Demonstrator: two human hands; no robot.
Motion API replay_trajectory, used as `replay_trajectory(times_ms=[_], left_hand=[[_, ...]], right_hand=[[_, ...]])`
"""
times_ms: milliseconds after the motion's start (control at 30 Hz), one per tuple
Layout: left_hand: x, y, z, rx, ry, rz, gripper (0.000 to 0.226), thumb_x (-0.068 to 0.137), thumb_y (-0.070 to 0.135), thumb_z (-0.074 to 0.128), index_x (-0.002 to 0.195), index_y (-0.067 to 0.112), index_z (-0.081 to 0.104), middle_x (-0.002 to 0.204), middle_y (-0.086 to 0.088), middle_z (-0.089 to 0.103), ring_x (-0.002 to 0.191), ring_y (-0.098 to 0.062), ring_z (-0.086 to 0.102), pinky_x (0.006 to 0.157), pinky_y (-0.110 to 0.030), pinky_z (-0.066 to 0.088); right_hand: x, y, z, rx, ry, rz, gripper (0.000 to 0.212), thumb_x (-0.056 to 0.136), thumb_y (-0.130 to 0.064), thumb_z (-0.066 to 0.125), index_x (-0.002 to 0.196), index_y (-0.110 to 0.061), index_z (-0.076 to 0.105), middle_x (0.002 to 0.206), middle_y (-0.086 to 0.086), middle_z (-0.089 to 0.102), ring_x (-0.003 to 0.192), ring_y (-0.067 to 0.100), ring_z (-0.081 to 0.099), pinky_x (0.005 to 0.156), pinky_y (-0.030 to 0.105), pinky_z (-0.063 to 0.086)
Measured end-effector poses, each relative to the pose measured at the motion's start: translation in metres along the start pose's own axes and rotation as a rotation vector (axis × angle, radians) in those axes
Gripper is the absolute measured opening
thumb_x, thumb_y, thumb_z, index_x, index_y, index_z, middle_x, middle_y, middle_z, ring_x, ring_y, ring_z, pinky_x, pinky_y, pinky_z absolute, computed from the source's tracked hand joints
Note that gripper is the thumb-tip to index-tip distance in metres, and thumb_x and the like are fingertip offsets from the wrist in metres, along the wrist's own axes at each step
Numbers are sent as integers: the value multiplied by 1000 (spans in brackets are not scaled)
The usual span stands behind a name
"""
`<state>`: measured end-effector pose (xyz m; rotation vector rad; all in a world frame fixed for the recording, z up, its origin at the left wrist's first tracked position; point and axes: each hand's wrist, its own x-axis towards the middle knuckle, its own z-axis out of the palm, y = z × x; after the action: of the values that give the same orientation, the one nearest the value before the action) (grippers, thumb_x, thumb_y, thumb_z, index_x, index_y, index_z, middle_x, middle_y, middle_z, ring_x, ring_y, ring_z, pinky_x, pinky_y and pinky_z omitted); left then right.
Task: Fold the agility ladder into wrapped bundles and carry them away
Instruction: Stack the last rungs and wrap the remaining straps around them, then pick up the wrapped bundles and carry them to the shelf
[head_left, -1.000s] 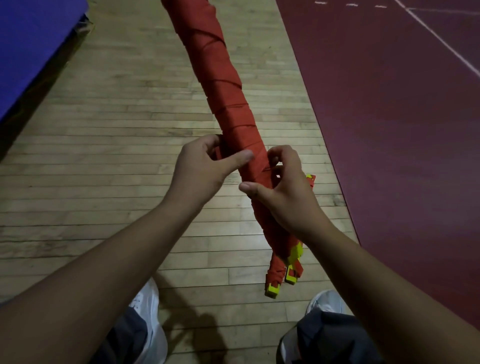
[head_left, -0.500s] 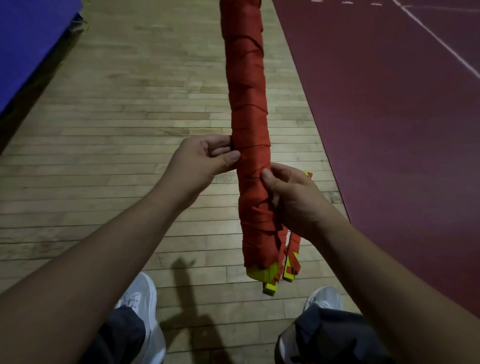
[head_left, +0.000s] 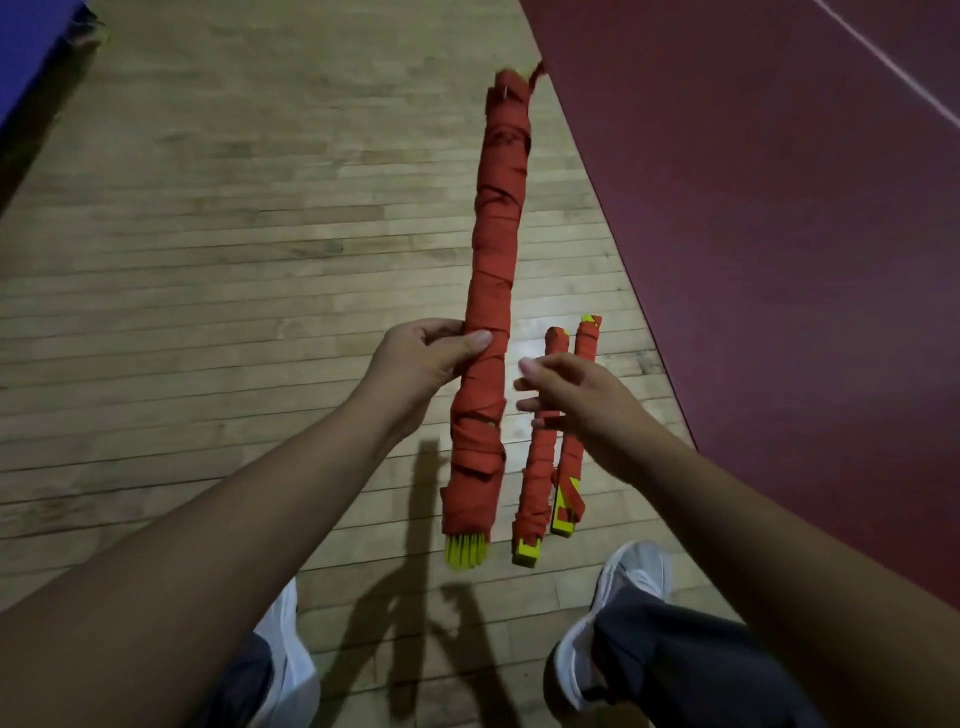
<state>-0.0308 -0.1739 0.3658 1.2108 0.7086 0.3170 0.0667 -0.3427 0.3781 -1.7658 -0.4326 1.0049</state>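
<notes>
My left hand (head_left: 421, 364) grips a long agility-ladder bundle (head_left: 498, 234) wrapped in orange-red strap. It is held nearly upright over the wooden floor, with yellow rung ends (head_left: 466, 551) sticking out at the bottom. My right hand (head_left: 576, 400) is off the bundle, just to its right, fingers loosely spread and holding nothing. Under that hand two thinner wrapped bundles (head_left: 537, 478) (head_left: 587, 338) lie side by side on the floor, partly hidden by my fingers.
A maroon mat (head_left: 779, 234) covers the floor to the right, its edge running close past the small bundles. A blue mat (head_left: 26, 41) shows at the top left. My white shoes (head_left: 288, 665) (head_left: 623, 582) stand at the bottom, with bare wooden floor (head_left: 260, 260) to the left.
My right hand has let go of the big bundle and moved off to the right. The bundle now hangs from my left hand alone, its far end swung back into view.
</notes>
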Motion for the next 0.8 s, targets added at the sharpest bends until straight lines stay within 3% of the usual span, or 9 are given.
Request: replay_trajectory(times_ms=[167,267,400,467,500,567,667,733,800], left_hand=[[49,-64,4,-15,30,-208,5,91,1,68,94,2,71,78,-5,73,66,-13,68,57,-20,55],[75,-115,3,18,71,-303,23,89,2,70,111,-5,68,91,-12,72,76,-18,68,57,-20,54],[105,-180,6,71,137,-372,26,89,-2,69,114,-6,67,88,-10,70,73,-17,66,56,-20,54],[116,-208,10,85,149,-398,12,90,-3,69,102,-2,68,84,-9,69,69,-14,66,55,-19,54],[121,-222,12,96,154,-408,7,90,-3,68,94,2,68,83,-8,68,68,-14,65,56,-19,55],[132,-252,14,122,161,-430,8,91,-2,68,89,6,67,83,-7,68,72,-16,66,64,-22,57],[142,-290,15,180,161,-452,14,91,3,70,104,-1,69,88,-10,70,80,-23,66,74,-28,55],[144,-307,17,215,173,-470,16,92,4,71,107,-1,67,87,-10,69,74,-18,65,65,-24,57],[146,-320,17,251,179,-485,16,92,4,70,107,-1,66,83,-7,68,69,-15,63,53,-17,54]], right_hand=[[48,74,-47,-73,187,213,47,97,-52,59,114,-8,64,112,10,69,100,25,67,93,47,56],[73,123,-63,-124,239,318,40,99,-46,58,99,-7,64,106,16,69,91,26,65,87,45,55],[108,192,-75,-200,312,424,52,98,-34,60,106,17,63,111,36,65,91,44,68,88,56,55],[125,224,-76,-232,333,475,47,97,-29,61,87,17,63,90,38,64,77,39,63,72,46,52],[133,238,-75,-266,342,505,44,96,-27,61,70,7,58,71,29,56,67,31,56,65,39,45],[148,265,-71,-313,347,549,45,96,-23,60,57,-9,42,57,9,40,53,22,40,57,29,32],[168,303,-65,-325,360,605,38,93,-17,60,60,-11,41,58,5,40,54,21,42,49,28,28],[177,318,-59,-315,374,629,27,93,-21,62,73,-8,50,67,6,48,62,22,49,51,28,31],[187,335,-51,-290,383,635,30,96,-29,63,101,0,59,89,14,61,80,29,61,62,29,41]])
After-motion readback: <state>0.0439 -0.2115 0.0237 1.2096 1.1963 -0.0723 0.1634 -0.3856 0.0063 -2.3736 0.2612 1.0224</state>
